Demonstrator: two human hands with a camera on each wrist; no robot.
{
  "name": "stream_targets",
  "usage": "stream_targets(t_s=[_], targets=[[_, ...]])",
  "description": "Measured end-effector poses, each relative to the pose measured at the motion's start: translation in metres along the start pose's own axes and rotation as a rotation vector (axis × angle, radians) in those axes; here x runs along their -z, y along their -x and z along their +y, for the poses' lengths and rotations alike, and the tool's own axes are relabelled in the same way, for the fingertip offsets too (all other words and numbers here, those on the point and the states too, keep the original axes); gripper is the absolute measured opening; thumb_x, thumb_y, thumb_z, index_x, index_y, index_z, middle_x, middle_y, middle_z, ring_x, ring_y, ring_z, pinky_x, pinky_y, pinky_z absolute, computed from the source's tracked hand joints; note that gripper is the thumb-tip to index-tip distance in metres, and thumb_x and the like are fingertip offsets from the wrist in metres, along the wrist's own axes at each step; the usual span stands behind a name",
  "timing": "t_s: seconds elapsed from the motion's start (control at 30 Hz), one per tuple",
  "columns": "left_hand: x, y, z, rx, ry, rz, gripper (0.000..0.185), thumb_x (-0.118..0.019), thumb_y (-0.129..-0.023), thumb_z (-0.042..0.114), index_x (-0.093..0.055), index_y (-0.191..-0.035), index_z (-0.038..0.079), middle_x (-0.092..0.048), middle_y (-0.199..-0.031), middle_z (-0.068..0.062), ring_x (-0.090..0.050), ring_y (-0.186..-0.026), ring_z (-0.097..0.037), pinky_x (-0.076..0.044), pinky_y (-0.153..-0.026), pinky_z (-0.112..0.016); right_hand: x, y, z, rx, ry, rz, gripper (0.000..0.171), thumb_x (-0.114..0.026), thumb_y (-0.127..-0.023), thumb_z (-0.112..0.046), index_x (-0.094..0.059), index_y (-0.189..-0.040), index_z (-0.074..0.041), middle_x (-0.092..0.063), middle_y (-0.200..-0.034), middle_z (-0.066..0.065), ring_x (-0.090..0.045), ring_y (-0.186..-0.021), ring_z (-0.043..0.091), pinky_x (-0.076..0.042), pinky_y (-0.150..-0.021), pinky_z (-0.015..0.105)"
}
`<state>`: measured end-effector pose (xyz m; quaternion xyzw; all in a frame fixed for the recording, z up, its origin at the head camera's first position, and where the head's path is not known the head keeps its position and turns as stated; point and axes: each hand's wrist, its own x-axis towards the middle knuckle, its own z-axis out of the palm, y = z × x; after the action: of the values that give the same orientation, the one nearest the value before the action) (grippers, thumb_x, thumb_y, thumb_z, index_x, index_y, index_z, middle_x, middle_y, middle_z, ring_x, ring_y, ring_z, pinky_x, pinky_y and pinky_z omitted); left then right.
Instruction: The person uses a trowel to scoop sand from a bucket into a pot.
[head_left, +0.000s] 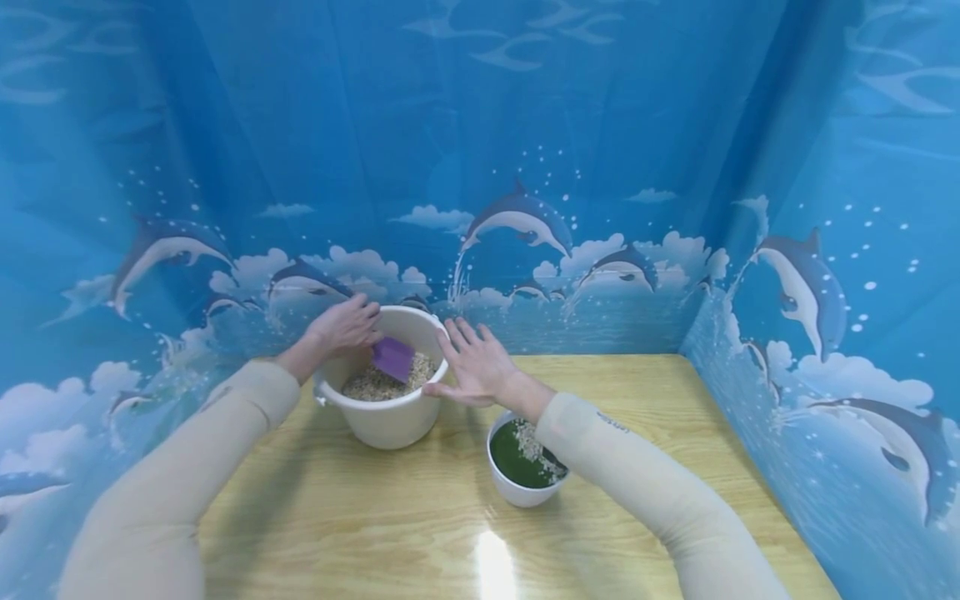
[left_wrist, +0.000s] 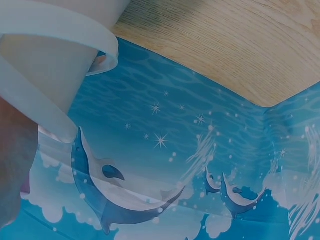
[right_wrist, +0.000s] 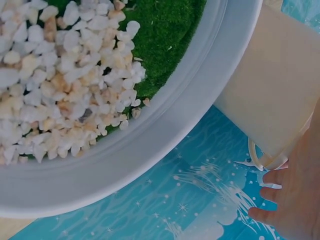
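In the head view my left hand (head_left: 343, 327) is at the far left rim of a white bucket (head_left: 392, 427), gripping a purple scoop (head_left: 393, 358). The scoop's blade hangs tilted inside the bucket, over a layer of small pale gravel (head_left: 378, 386). At the bucket's right side my right hand (head_left: 480, 367) has its fingers spread and straight, with the thumb right at the rim. A white bowl (head_left: 522, 498) stands nearer me, below the right forearm. Inside it lies green artificial turf (right_wrist: 160, 45), partly covered by white and tan pebbles (right_wrist: 65, 80).
The bucket's white handle (left_wrist: 60, 22) hangs on its outside. A pale wood-grain table (head_left: 360, 525) carries both containers. Blue dolphin-printed sheeting (head_left: 615, 167) encloses the back and sides, with the bucket close to the back sheet.
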<state>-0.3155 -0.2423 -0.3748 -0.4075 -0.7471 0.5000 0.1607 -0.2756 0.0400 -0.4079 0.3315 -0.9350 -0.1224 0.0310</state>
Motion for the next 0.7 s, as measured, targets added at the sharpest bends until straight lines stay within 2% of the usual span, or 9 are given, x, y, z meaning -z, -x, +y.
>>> stream_targets(t_s=[0.3,0.5,0.6,0.7], targets=[[-0.0030,-0.0014,-0.0005,-0.020,-0.007,0.018,0.024,-0.072,-0.097,0.030,-0.062,-0.118,0.031,-0.064,-0.101,0.001,-0.046,-0.088,-0.016,-0.039,-0.080,-0.030,-0.0001,-0.0009,0.0003,-0.004,-0.003,-0.010,0.108,-0.021,-0.096,-0.088,-0.008,-0.170,-0.009,-0.016,-0.177,0.018,-0.020,-0.165,0.035,-0.026,-0.131,0.057],[-0.0031,-0.0053,0.0024,-0.055,0.033,0.025,0.026,-0.073,-0.096,0.028,-0.062,-0.119,0.031,-0.066,-0.105,0.000,-0.051,-0.095,-0.017,-0.042,-0.084,-0.033,-0.0016,-0.0014,0.0002,-0.008,0.002,-0.004,0.109,-0.020,-0.096,-0.088,-0.009,-0.170,-0.009,-0.017,-0.177,0.017,-0.021,-0.165,0.035,-0.028,-0.130,0.057],[-0.0017,-0.0072,0.0038,-0.066,0.057,0.019,0.019,-0.068,-0.100,0.039,-0.062,-0.116,0.030,-0.066,-0.105,0.000,-0.052,-0.096,-0.018,-0.042,-0.085,-0.034,-0.0019,-0.0010,-0.0001,-0.005,0.002,0.002,0.109,-0.020,-0.096,-0.088,-0.010,-0.170,-0.009,-0.017,-0.177,0.018,-0.022,-0.164,0.035,-0.029,-0.130,0.057],[0.0002,-0.0083,0.0043,-0.070,0.072,0.012,0.027,-0.059,-0.103,0.052,-0.063,-0.117,0.030,-0.067,-0.107,-0.001,-0.053,-0.096,-0.019,-0.042,-0.085,-0.034,-0.0018,-0.0004,-0.0004,-0.006,0.003,0.003,0.109,-0.020,-0.096,-0.088,-0.010,-0.170,-0.009,-0.017,-0.177,0.018,-0.021,-0.165,0.035,-0.028,-0.130,0.056]])
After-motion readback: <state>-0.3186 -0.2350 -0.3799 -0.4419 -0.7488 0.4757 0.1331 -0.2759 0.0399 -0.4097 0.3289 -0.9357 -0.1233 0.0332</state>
